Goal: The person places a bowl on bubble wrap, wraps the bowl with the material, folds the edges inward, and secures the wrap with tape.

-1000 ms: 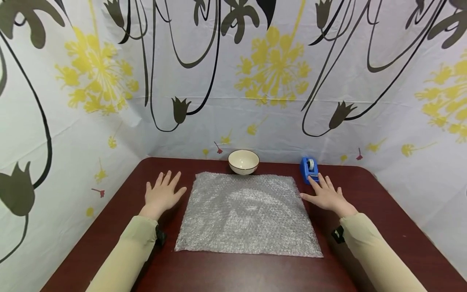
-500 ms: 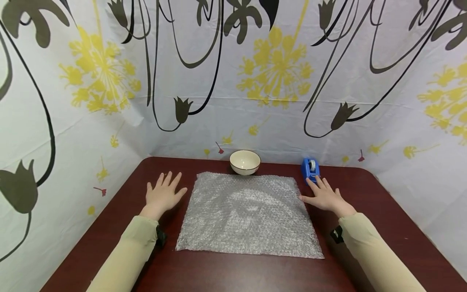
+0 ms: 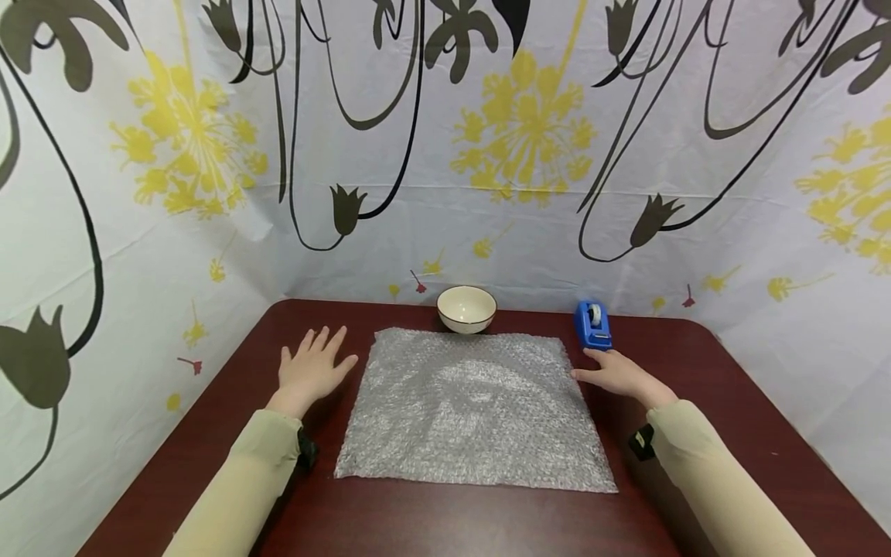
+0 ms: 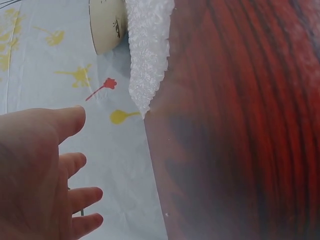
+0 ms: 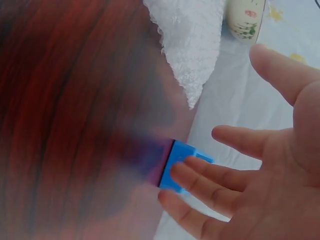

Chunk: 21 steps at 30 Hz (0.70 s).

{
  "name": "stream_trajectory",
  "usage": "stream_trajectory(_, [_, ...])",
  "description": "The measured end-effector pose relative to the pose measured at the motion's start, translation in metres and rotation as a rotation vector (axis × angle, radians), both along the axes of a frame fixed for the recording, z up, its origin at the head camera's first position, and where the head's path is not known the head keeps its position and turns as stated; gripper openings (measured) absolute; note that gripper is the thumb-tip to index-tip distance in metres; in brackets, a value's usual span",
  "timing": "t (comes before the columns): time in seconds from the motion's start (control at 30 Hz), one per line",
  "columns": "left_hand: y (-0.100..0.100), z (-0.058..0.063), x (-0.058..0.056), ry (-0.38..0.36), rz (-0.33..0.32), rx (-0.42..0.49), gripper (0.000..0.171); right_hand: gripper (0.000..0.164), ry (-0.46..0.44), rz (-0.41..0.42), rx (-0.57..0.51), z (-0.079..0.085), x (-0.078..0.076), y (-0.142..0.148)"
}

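A flat sheet of bubble wrap (image 3: pixel 476 425) lies on the dark red table. My left hand (image 3: pixel 311 377) is spread beside its left edge, fingers apart and holding nothing. On the opposite side my right hand (image 3: pixel 621 374) hovers with its thumb close to the wrap's right edge. Just beyond the right fingertips stands a blue tape dispenser (image 3: pixel 592 326) with a roll in it. In the right wrist view the fingers, straight and separated, overlap the blue dispenser (image 5: pixel 172 167). A cream bowl (image 3: pixel 466 311) with a dark rim stands behind the wrap.
The dark red wooden table (image 3: pixel 459 522) has rounded far corners. A white cloth (image 3: pixel 418 155) printed with flowers and vines hangs behind it and along both sides. Near each cuff a black wrist device (image 3: pixel 642 443) shows.
The right hand has tilted so its fingers now bunch together in the head view, drawing slightly back from the tape dispenser. The left hand, wrap and bowl stay put.
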<state>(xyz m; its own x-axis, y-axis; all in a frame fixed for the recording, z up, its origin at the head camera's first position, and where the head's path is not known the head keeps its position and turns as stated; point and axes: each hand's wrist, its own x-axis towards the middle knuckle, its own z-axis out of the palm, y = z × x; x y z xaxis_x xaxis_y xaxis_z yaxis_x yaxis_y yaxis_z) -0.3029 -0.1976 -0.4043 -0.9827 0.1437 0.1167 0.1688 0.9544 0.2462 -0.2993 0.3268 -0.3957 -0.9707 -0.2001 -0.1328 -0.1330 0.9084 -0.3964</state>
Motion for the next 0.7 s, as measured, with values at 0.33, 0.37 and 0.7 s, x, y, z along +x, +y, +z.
stream_trajectory(0.33, [0.005, 0.001, -0.004, 0.047, -0.006, 0.008, 0.071, 0.064, -0.221, -0.175, -0.320, -0.012, -0.014, 0.006])
stream_trajectory(0.37, [0.005, 0.000, -0.005, 0.048, -0.008, 0.009, 0.070, 0.062, -0.229, -0.187, -0.339, -0.013, -0.015, 0.006])
stream_trajectory(0.7, [0.015, 0.002, -0.014, 0.003, -0.030, 0.048, 0.072, 0.044, -0.283, -0.273, -0.531, -0.022, -0.028, -0.003])
